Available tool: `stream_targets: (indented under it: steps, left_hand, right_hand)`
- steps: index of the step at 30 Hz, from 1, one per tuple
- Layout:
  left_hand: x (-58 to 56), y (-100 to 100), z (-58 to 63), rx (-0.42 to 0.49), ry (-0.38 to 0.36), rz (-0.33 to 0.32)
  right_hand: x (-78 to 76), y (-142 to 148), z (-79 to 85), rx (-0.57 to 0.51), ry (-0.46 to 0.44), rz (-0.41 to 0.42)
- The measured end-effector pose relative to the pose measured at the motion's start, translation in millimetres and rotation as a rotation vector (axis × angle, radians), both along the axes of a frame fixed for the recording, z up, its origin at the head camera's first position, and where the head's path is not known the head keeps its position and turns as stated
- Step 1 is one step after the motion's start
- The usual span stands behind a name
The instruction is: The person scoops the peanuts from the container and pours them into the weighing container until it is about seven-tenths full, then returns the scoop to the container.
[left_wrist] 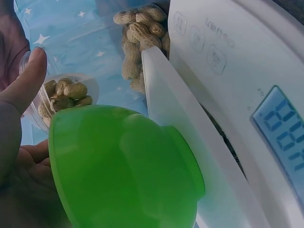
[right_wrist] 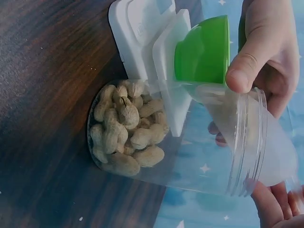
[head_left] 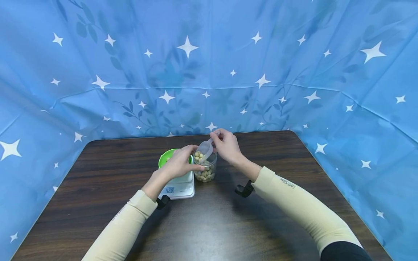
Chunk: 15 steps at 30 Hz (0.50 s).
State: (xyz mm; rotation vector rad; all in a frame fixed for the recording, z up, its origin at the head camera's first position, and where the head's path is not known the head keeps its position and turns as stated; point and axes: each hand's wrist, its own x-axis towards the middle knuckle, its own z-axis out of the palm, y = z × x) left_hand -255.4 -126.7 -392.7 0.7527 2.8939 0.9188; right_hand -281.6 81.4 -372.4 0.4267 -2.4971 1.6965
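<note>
A clear plastic jar holds several unshelled peanuts in its bottom. My left hand grips the jar around its rim, with the thumb on the near side. A translucent white scoop dips into the jar's mouth, and my right hand pinches its handle. In the left wrist view, peanuts show at the scoop's bowl by the jar mouth. Left of the jar, a green bowl stands on a white kitchen scale; my left hand partly covers the bowl in the head view.
The scale's lit display faces me. All of it stands near the far edge of a dark wooden table. A blue curtain with white stars hangs right behind the table and along its sides.
</note>
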Motion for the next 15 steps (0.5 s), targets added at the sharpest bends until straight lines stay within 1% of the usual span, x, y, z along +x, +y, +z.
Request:
stream_targets:
  steps: [2, 5, 11, 15]
  left_hand:
    - [-0.2, 0, -0.4, 0.0, -0.002, 0.004]
    - [0.1, 0, -0.6, 0.002, -0.011, 0.007]
    - [1.1, -1, 0.2, 0.017, -0.023, 0.003]
    - [0.5, -1, 0.5, 0.02, -0.021, 0.003]
  right_hand:
    - [0.0, 1, -1.6, -0.062, -0.018, 0.006]
    - [0.3, 3, -4.4, -0.125, -0.026, 0.024]
    - [-0.6, 9, -12.3, -0.212, -0.003, 0.077]
    - [-0.9, 13, -16.4, -0.276, 0.01, 0.091]
